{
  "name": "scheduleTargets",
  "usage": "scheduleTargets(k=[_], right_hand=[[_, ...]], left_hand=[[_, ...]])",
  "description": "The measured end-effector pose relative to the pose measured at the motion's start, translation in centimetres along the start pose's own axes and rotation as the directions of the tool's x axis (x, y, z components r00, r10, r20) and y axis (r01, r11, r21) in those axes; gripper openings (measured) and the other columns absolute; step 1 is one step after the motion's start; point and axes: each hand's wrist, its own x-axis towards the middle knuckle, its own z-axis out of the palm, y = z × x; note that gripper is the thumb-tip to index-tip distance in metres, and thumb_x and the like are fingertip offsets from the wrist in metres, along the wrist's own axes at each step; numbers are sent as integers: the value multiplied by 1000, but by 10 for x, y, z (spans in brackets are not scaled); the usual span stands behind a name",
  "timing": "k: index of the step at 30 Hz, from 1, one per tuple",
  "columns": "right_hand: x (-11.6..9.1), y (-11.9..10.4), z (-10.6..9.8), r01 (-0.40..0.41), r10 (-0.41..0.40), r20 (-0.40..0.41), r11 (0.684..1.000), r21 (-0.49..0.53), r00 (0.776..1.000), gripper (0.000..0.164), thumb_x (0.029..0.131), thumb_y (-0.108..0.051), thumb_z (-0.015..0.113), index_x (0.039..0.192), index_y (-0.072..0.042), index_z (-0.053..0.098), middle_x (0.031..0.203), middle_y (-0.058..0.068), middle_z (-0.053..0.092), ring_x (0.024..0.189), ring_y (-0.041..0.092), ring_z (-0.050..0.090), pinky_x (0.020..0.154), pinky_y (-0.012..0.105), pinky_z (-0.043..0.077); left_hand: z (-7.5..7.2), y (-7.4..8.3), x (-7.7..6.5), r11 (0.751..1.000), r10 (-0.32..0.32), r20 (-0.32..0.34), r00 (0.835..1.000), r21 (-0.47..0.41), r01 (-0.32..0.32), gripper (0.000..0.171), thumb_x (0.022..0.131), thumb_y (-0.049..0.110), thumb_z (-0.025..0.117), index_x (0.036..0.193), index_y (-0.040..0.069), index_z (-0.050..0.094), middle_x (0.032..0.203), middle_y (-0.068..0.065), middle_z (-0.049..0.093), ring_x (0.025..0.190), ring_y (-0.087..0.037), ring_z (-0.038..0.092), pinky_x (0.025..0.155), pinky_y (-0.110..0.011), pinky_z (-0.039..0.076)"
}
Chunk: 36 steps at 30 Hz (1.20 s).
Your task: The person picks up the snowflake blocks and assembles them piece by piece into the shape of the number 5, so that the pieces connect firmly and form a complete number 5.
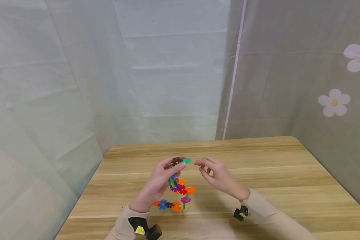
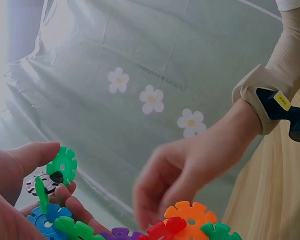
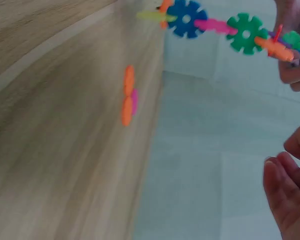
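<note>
My left hand (image 1: 160,178) pinches a green notched flower disc (image 1: 186,161) between thumb and fingertips. A dark brown disc (image 1: 176,161) is joined to it. From that hand hangs a long chain of interlocked plastic discs in several colours, with a purple disc (image 2: 121,234), a red disc (image 2: 165,229) and an orange disc (image 2: 191,220) along it. The chain's lower end, with a blue disc (image 3: 187,19), hangs above the table. Just right of the green disc, my right hand (image 1: 219,175) hovers with loosely bent fingers and nothing visible in them.
Loose orange discs (image 3: 127,110) with a pink disc (image 3: 135,101) beside them rest on the wooden table (image 1: 258,160). A pale curtain (image 1: 174,83) with printed flowers stands behind the table and along its sides. Both wrists carry small black cameras.
</note>
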Motion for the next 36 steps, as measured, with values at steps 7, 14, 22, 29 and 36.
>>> scheduleTargets(k=[7, 14, 22, 29, 36], right_hand=[[-8, 6, 11, -33, 34, 242, 999, -11, 970, 22, 88, 0, 65, 108, -8, 65, 104, 3, 69, 89, 16, 64, 70, 19, 54], [-10, 3, 24, -33, 83, 557, 995, -99, 826, 26, 92, -6, 60, 118, -4, 65, 119, 7, 67, 112, 20, 63, 98, 33, 50], [-13, -2, 43, 28, 167, 781, 973, -229, 602, 57, 97, -29, 56, 147, -9, 40, 154, 14, 36, 142, 30, 35, 114, 44, 33], [-5, -9, 59, -41, 295, 806, 946, -320, 513, 72, 95, -46, 55, 153, -16, 25, 161, 11, 17, 148, 35, 20, 114, 56, 29], [3, -13, 71, -45, 359, 819, 924, -380, 448, 71, 95, -42, 57, 154, -18, 25, 162, 3, 17, 151, 25, 12, 117, 51, 25]], left_hand=[[-6, 2, -5, 999, -16, 50, 999, 45, 14, 28, 92, 25, 67, 117, 12, 66, 85, 1, 52, 72, -15, 47, 56, -19, 34], [-10, 6, -10, 993, -44, 155, 987, 118, 26, 40, 90, 25, 68, 123, 3, 62, 97, 2, 61, 78, -16, 49, 66, -22, 40], [-11, 6, -9, 993, -21, 197, 980, 119, -3, 30, 93, 23, 64, 120, 10, 65, 102, 3, 64, 88, -17, 52, 75, -26, 42], [-12, 4, -6, 996, -28, 212, 977, 86, 10, 26, 95, 23, 62, 119, 14, 65, 113, 1, 64, 110, -23, 52, 91, -39, 44], [-12, 3, -4, 998, 2, 241, 971, 62, -18, 26, 96, 21, 60, 120, 13, 65, 113, 3, 64, 105, -21, 54, 84, -32, 47]])
